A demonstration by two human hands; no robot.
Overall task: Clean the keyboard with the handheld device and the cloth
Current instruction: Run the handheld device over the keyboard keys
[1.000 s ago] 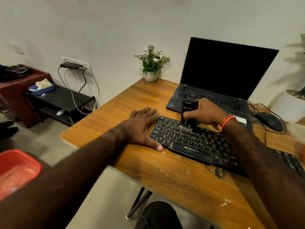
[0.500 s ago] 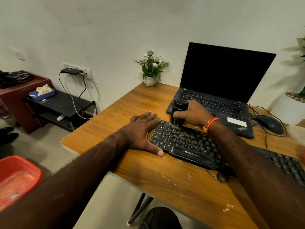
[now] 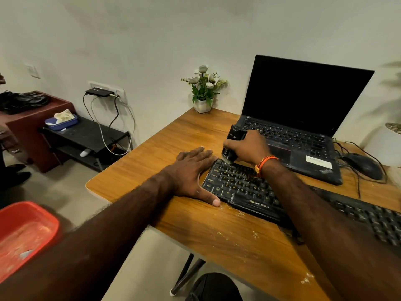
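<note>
A black keyboard lies across the wooden desk. My right hand grips a black handheld device upright, its pale brush tip touching the keyboard's far left corner. My left hand lies flat on the desk against the keyboard's left end, thumb along the front edge. Pale crumbs are scattered on the desk in front of the keyboard. No cloth is visible.
An open black laptop stands behind the keyboard, with a mouse and cables to its right. A small flower pot sits at the desk's far corner. A red tub is at lower left, and a black shelf by the wall.
My right hand has carried the device leftward and farther along the keyboard, from its middle rows to the far left corner. My left hand has stayed flat at the keyboard's left end.
</note>
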